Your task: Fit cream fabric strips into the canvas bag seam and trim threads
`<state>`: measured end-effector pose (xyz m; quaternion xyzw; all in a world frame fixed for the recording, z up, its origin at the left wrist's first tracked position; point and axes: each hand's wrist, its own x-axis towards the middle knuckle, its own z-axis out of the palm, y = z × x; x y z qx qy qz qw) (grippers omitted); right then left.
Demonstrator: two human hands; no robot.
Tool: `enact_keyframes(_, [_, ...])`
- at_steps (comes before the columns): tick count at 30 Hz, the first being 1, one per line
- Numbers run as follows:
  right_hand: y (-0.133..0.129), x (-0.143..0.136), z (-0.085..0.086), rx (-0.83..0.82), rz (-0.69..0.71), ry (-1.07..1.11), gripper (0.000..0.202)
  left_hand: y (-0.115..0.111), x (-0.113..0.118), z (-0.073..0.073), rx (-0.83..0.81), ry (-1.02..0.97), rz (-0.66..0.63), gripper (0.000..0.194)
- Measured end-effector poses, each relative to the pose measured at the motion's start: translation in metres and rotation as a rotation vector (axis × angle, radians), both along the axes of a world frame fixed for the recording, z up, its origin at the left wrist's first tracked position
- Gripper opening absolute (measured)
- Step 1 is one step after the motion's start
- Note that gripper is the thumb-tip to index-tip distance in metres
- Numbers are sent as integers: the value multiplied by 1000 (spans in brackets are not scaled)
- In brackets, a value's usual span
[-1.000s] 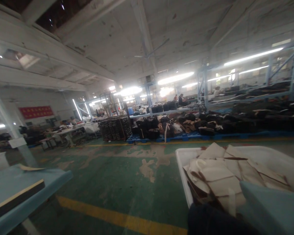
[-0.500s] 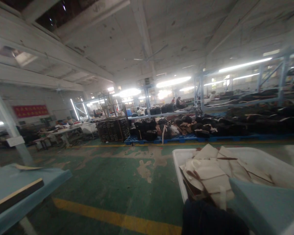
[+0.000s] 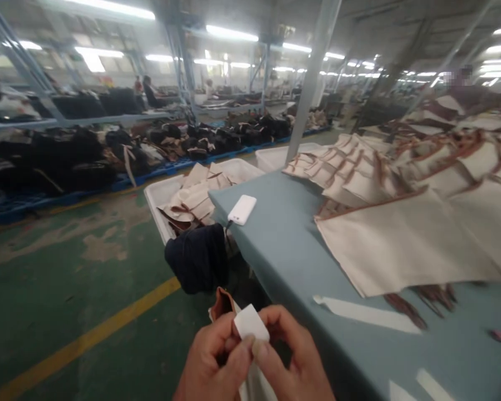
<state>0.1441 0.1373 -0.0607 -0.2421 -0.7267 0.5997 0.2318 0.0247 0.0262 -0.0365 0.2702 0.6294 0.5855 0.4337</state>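
Both my hands meet at the bottom middle of the head view, beside the cloth-covered table. My left hand (image 3: 215, 356) pinches a small white square piece (image 3: 250, 322), perhaps paper or tape, between thumb and fingers. From the other side my right hand (image 3: 294, 353) grips the same piece, the two thumbs close together on its lower edge. Just behind and below the hands is a cream piece with brown edging (image 3: 222, 302), partly hidden by them. I cannot tell what supports it.
On the blue-green table (image 3: 275, 239) lie a white power bank (image 3: 242, 210) with a cable, stacked cream panels with brown edges (image 3: 401, 239) and white strips (image 3: 371, 314). A white bin (image 3: 154, 206) of cream pieces and a dark cloth (image 3: 198, 259) stand left of the table.
The view has swung right and downward, from the aisle to the table with the stacked panels. Both hands, holding the white piece, now show; neither was visible before.
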Motion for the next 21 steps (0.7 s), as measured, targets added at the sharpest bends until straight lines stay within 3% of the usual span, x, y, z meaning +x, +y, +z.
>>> enact_keyframes(5, [-8, 3, 13, -135, -142, 74, 26, 7, 15, -4, -50, 138, 17, 40])
enact_keyframes(11, [-11, 12, 4, -320, -275, 159, 37, 21, 21, -11, -48, 162, -108, 39])
enact_keyframes(16, [3, 34, -6, -189, -473, 99, 36, 25, 25, -18, 1, 176, 14, 53])
enact_keyframes(21, [-30, 67, -24, -10, -446, -64, 36, 19, 32, -38, 11, -69, 184, 70])
